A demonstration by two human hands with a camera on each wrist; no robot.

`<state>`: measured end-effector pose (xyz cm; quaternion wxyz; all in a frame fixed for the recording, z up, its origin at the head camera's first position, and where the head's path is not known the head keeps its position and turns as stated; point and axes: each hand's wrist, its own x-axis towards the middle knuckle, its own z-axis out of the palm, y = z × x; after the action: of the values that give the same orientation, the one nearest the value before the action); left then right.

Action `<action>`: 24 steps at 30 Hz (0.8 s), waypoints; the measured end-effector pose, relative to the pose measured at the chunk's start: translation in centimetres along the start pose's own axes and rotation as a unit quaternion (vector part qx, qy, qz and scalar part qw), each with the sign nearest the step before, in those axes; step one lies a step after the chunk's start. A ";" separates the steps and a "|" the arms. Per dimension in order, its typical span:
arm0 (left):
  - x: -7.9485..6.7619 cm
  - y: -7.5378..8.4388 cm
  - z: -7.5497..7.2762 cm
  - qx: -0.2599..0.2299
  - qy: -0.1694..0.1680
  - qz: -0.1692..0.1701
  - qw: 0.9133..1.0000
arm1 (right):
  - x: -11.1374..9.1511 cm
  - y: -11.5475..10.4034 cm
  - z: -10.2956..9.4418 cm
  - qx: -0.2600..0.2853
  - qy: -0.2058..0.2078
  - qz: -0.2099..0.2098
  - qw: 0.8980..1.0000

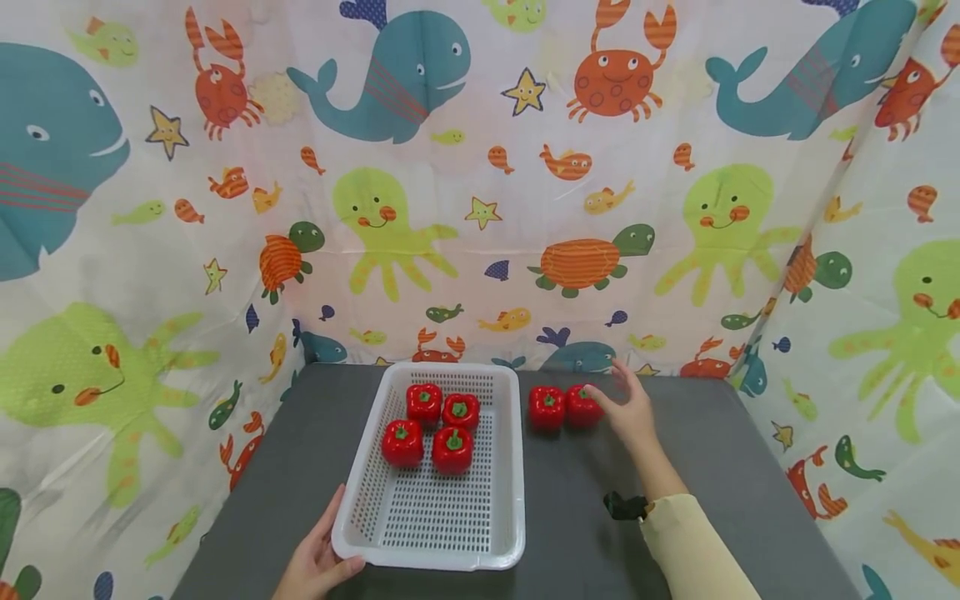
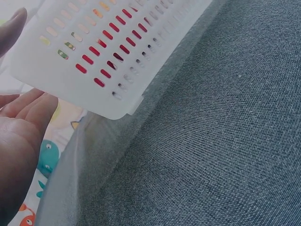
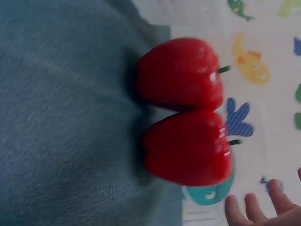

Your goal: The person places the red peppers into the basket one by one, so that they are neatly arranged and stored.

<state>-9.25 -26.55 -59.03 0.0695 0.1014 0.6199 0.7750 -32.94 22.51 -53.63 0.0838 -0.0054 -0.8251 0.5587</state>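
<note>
Several red bell peppers (image 1: pixel 452 451) sit in the back part of a white perforated plastic basket (image 1: pixel 438 527). My left hand (image 1: pixel 318 560) grips the basket's front left corner, thumb at the front rim and fingers along the left side. To the right of the basket, two more red bell peppers, a left one (image 1: pixel 546 409) and a right one (image 1: pixel 582 407), stand side by side on the table. My right hand (image 1: pixel 632 414) is beside the right pepper, fingers spread and holding nothing; in the right wrist view its fingers (image 3: pixel 256 211) show apart from both peppers.
The dark grey table (image 1: pixel 570 517) lies under everything. A sea-animal printed curtain (image 1: pixel 510 200) rises behind the table and along both sides. A black strap (image 1: pixel 625 506) hangs at the right sleeve.
</note>
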 end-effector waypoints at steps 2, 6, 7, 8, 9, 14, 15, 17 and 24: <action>0.0 0.2 0.0 -0.002 0.003 -0.008 1.000 | 0.2 0.8 0.0 -0.016 -0.040 0.026 0.999; -0.1 0.3 0.1 -0.002 -0.002 -0.008 1.000 | 0.7 2.4 0.1 -0.029 -0.097 0.055 0.993; -0.1 0.3 0.1 -0.005 0.001 -0.015 1.000 | 0.9 2.8 0.3 -0.030 -0.104 0.059 0.992; -0.1 0.3 0.1 -0.003 0.001 -0.015 1.000 | 0.9 3.3 0.4 -0.031 -0.109 0.062 0.992; -0.2 0.3 0.2 -0.002 0.002 -0.020 1.000 | 0.9 3.7 0.4 -0.033 -0.113 0.065 0.991; -0.1 0.3 0.3 0.000 0.017 -0.047 0.999 | 0.9 5.1 0.8 -0.004 -0.135 0.086 0.987; 0.0 0.3 0.3 -0.001 0.020 -0.053 0.998 | 0.9 5.2 0.9 0.004 -0.138 0.091 0.986; 0.0 0.3 0.3 0.000 0.026 -0.060 0.998 | 0.9 5.4 1.1 0.021 -0.146 0.097 0.984; -0.1 0.6 0.4 -0.002 0.046 -0.088 0.995 | 1.1 5.8 1.7 0.069 -0.150 0.117 0.979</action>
<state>-9.07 -26.31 -58.34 0.1090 0.0106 0.6272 0.7711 -34.79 23.26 -59.48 -0.1070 -0.0122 -0.7817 0.6143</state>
